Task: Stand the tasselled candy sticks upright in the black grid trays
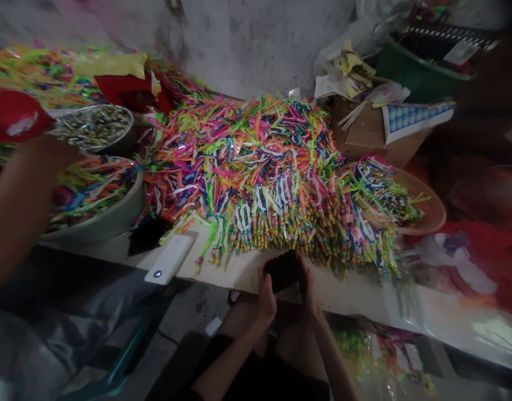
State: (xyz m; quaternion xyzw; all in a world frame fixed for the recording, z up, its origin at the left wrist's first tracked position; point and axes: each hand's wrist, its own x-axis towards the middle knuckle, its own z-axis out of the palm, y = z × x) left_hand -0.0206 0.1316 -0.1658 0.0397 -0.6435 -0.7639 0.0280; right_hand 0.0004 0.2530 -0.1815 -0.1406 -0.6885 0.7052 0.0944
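A dark rectangular object is held between my two hands at the table's front edge. My left hand grips its left side, with the thumb on its front. Around its right side is my right hand, its fingers partly hidden. Just beyond the object, a large heap of colourful ribbons and small striped sticks spreads over the pale table. A white rectangular device lies to the left of my hands.
At the left, another person's arm reaches over a tub of ribbons. Behind it stands a metal bowl of small pieces. An orange basin, a cardboard box and a green basket are at the right.
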